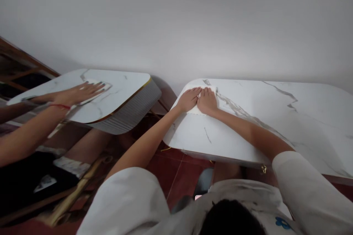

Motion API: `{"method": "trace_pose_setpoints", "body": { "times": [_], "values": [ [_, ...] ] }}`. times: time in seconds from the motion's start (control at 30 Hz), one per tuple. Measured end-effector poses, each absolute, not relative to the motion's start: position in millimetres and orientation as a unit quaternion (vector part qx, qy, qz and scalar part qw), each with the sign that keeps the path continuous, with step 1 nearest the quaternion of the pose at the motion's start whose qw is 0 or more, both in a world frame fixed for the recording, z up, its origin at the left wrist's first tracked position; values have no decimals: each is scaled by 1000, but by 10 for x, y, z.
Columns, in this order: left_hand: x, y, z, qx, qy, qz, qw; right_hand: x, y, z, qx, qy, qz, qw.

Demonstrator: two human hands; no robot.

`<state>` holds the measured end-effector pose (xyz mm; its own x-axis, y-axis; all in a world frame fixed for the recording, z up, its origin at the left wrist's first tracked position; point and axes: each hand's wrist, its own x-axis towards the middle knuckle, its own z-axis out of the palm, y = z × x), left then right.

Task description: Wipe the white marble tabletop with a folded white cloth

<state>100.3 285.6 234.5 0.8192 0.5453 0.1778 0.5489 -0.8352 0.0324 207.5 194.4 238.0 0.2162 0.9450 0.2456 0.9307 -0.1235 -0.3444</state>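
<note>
Both of my hands press down on a white cloth (196, 111) at the left end of a white marble-patterned table (190, 132). My left hand (189, 99) lies flat, fingers stretched toward the right. Beside it, my right hand (207, 101) also rests flat with its fingers pointing away from me. The two hands touch or nearly touch, and neither is wrapped around anything. Part of the cloth is hidden under them.
At the left, another person's hand (89, 90) lies on a white cloth (106, 87) on a second marble-patterned table (132, 79). A gap with red floor tiles (171, 167) separates the tables. A pale wall (176, 25) stands behind. A wooden chair (74, 194) is at lower left.
</note>
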Motion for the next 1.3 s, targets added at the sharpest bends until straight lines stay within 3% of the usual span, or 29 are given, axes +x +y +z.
{"method": "trace_pose_setpoints", "body": {
  "times": [0.37, 0.67, 1.3],
  "values": [
    [266, 1579, 2370, -913, -397, -89, 39, 1543, 970, 2457, -670, -717, 47, 188],
    [670, 917, 2408, -892, -444, -67, 47, 1936, 484, 2391, -637, -748, 44, 182],
    [1643, 2427, 2386, -915, -386, -118, 28, 2848, 1890, 2337, -678, -722, -28, 136]
  ]
}}
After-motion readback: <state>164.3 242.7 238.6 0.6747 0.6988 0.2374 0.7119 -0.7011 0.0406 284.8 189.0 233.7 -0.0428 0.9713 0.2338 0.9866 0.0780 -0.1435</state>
